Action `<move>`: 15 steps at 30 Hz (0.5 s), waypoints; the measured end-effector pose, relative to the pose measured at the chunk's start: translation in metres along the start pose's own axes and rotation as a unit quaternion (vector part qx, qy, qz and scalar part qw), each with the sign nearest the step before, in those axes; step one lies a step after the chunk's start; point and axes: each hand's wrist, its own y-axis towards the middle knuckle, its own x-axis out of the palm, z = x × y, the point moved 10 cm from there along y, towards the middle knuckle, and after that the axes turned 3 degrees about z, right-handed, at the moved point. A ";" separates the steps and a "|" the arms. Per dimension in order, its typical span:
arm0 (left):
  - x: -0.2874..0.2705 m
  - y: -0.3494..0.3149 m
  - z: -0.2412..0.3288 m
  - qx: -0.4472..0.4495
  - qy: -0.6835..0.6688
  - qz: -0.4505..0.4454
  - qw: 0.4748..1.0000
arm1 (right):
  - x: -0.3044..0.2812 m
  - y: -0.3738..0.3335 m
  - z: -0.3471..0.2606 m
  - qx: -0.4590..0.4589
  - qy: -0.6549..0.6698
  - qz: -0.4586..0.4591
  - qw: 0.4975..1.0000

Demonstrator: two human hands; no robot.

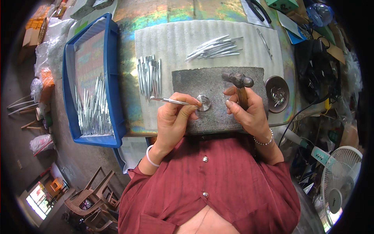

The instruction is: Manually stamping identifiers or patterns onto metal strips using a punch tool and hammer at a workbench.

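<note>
Thin metal strip [171,101], long axis left–right, its right tip on the round steel disc [203,103] set in the grey stone block [218,84], pinched in the closed left hand [173,119], while the right hand [247,109], just right of the disc, grips the hammer [238,84] with its head raised beyond.

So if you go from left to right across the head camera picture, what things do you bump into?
Blue tray → upright metal strips → left hand → round disc → hammer → brown bowl → white fan.
</note>
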 end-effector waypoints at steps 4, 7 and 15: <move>0.004 0.001 0.007 0.022 0.069 -0.003 0.997 | 0.001 0.000 0.000 -0.011 -0.010 -0.012 1.000; 0.005 0.000 0.008 0.031 0.088 -0.001 0.996 | -0.001 0.000 -0.003 -0.021 0.010 0.016 1.000; 0.008 0.002 0.012 0.048 0.113 -0.011 0.992 | -0.002 0.000 -0.001 -0.013 0.012 0.015 1.000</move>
